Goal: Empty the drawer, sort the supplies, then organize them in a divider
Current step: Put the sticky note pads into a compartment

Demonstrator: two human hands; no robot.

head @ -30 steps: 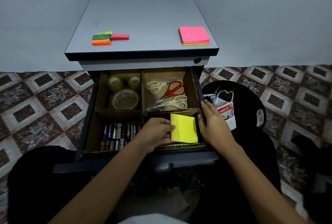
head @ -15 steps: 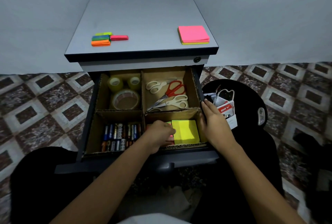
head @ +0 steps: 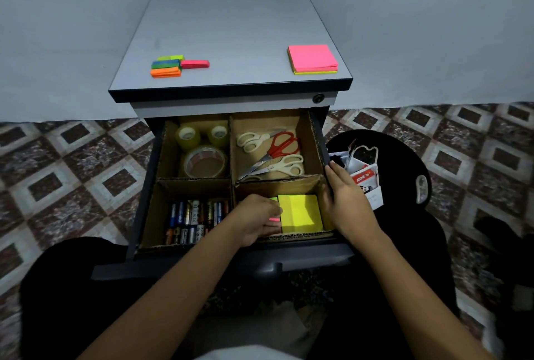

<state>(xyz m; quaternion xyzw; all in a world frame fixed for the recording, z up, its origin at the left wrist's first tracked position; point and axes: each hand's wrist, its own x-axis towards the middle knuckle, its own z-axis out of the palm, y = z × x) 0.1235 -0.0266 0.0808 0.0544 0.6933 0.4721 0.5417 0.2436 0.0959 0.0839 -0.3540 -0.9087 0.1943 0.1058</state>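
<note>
left hand (head: 257,219) pinched slim pink sticky-note pad (head: 274,219) | right hand (head: 344,200) lay flat on brown cardboard divider (head: 289,182) | pad seemed light, bendy imo, grab its edges

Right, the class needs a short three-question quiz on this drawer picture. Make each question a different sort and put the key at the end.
1. True or false: the scissors lie in the back-left compartment of the divider.
2. How many tape rolls are in the drawer? A two; B three; C five.
3. Fill in: beside the yellow pad, the ___ hand is in the front-right compartment.

Key:
1. False; the scissors lie in the back-right compartment.
2. B.
3. The left hand.
</note>
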